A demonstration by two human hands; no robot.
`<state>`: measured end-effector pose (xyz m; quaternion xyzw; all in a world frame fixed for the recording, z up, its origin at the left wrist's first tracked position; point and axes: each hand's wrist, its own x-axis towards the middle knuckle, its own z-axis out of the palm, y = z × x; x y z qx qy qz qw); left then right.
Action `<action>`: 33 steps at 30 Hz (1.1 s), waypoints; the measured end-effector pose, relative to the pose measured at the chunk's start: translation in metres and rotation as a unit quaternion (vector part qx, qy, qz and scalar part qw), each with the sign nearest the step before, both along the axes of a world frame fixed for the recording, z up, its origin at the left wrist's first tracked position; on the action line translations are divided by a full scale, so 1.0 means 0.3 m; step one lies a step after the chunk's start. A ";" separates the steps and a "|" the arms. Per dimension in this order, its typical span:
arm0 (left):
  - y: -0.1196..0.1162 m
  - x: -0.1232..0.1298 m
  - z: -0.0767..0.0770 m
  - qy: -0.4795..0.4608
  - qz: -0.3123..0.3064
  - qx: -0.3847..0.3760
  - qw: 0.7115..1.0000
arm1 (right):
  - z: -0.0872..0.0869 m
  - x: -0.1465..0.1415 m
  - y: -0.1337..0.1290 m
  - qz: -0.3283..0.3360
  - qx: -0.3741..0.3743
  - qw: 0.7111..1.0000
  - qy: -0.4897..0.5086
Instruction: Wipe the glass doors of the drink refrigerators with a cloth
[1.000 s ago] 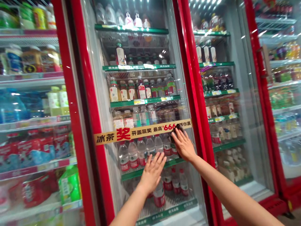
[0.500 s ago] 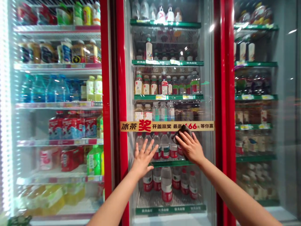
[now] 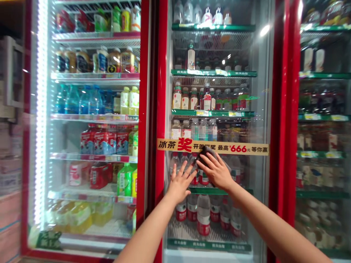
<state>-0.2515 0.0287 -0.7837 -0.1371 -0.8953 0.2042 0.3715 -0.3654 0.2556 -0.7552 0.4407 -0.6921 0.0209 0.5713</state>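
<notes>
Door glass (image 3: pixel 261 113) appears smooth, glossy (reflections noted); red frame (image 3: pixel 162 95), glossy; cloth (image 3: pixel 205 150), matt; bottles (image 3: pixel 203 215), clear plastic.

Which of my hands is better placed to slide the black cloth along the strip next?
Right, probably: your right hand is on the cloth, which overlaps the strip. Your left hand is spread below the strip, with no cloth.

The glass door (image 3: pixel 260 175) gives passage along its face from the right hand (image 3: pixel 218 173) toward 3 o'clock up to the red frame (image 3: pixel 277 128) but bars the bottles (image 3: pixel 203 219) behind it, while the left hand (image 3: pixel 178 187) blocks 8 to 9 o'clock.
</notes>
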 end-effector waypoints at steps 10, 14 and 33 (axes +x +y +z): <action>-0.203 0.159 0.048 0.070 0.088 0.027 0.993 | 0.172 0.038 -0.231 -0.002 -0.196 0.979 -0.055; -0.265 0.197 0.025 0.076 0.111 0.035 0.990 | 0.160 0.137 -0.393 0.049 -0.040 0.998 -0.017; -0.328 0.281 -0.015 0.080 0.142 0.063 0.985 | 0.241 0.192 -0.529 0.102 0.139 0.984 0.036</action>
